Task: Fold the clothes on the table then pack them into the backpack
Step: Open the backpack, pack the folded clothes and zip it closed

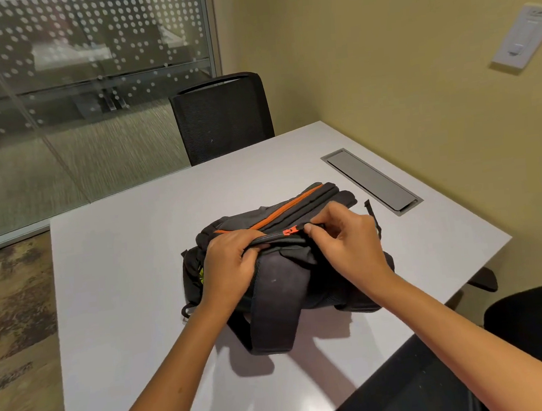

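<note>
A dark grey backpack [280,280] with orange zippers lies on the white table [131,285], its padded straps facing me. My left hand [232,265] grips the fabric at the backpack's top edge beside the zipper line. My right hand [346,241] pinches the pull next to the orange zipper slider [290,231]. A second orange zipper [277,212] runs along the pocket behind. No loose clothes show on the table.
A black mesh chair [221,117] stands at the table's far side. A grey cable hatch [371,180] is set into the tabletop at right. Another black chair [538,318] sits at near right. A glass wall is at left, a yellow wall at right.
</note>
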Demonstrator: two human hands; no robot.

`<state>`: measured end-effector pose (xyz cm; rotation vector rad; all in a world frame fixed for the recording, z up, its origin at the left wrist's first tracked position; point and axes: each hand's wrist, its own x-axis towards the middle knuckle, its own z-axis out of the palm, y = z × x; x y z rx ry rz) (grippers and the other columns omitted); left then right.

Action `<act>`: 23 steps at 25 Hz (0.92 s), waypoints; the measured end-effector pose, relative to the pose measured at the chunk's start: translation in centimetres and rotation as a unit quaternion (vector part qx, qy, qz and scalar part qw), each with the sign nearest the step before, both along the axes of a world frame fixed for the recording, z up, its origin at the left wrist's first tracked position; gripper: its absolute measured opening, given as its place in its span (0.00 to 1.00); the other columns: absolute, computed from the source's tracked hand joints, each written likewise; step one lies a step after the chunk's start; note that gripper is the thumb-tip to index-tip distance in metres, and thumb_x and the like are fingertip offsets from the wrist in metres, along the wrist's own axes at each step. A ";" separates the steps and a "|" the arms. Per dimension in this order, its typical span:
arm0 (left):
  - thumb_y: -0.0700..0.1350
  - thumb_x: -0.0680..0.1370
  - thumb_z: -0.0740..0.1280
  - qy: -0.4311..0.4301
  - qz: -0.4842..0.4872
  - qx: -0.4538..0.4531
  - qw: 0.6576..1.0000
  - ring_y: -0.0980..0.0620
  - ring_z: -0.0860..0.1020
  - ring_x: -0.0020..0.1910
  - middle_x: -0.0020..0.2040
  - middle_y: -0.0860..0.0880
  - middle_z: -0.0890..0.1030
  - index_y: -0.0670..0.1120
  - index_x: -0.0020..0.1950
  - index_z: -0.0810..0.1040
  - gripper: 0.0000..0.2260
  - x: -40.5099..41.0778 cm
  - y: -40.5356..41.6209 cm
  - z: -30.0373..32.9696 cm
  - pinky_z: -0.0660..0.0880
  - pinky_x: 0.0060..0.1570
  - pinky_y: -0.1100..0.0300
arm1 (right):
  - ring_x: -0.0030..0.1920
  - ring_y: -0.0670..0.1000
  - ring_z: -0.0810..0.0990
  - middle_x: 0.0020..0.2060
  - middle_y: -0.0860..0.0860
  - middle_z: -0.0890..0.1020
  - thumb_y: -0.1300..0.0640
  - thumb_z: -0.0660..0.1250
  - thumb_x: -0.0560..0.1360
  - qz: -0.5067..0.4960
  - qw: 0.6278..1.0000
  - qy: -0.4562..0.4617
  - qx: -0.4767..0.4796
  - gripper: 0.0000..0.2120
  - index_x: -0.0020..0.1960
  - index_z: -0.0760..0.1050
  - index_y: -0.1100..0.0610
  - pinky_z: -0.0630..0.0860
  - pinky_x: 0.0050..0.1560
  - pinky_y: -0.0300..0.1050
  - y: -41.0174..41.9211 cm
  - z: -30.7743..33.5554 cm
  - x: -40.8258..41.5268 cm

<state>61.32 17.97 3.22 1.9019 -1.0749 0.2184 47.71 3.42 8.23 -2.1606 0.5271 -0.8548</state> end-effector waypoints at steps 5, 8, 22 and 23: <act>0.36 0.70 0.63 0.025 0.012 -0.044 0.999 0.66 0.78 0.48 0.45 0.69 0.79 0.45 0.48 0.84 0.13 3.0 3.0 -0.2 0.72 0.54 0.69 | 0.37 0.54 0.81 0.33 0.50 0.82 0.60 0.72 0.70 -0.090 0.994 0.030 0.056 0.05 0.37 0.76 0.55 0.77 0.41 0.51 -4.8 -0.8 -1.0; 0.36 0.69 0.63 0.072 0.032 -0.036 0.996 0.67 0.77 0.50 0.46 0.74 0.78 0.59 0.47 0.84 0.19 4.5 4.7 0.1 0.71 0.57 0.70 | 0.37 0.48 0.81 0.33 0.48 0.82 0.60 0.72 0.71 -0.082 0.994 0.034 0.068 0.06 0.39 0.75 0.56 0.77 0.41 0.47 -4.3 -2.0 -1.2; 0.59 0.75 0.65 -0.070 -0.144 0.298 0.941 0.55 0.72 0.62 0.63 0.55 0.75 0.53 0.68 0.72 0.24 -0.8 -2.0 8.4 0.70 0.61 0.54 | 0.41 0.45 0.82 0.38 0.44 0.81 0.62 0.70 0.74 -0.064 0.991 -0.101 0.063 0.05 0.44 0.74 0.56 0.77 0.41 0.42 -0.2 -0.8 -0.4; 0.60 0.76 0.64 -0.116 -0.130 0.321 0.931 0.53 0.72 0.62 0.64 0.54 0.74 0.52 0.69 0.71 0.24 -1.3 -3.3 7.6 0.70 0.59 0.54 | 0.41 0.46 0.82 0.38 0.45 0.82 0.62 0.70 0.74 -0.059 0.991 -0.106 0.057 0.05 0.44 0.74 0.57 0.78 0.41 0.43 -0.4 -0.4 -0.5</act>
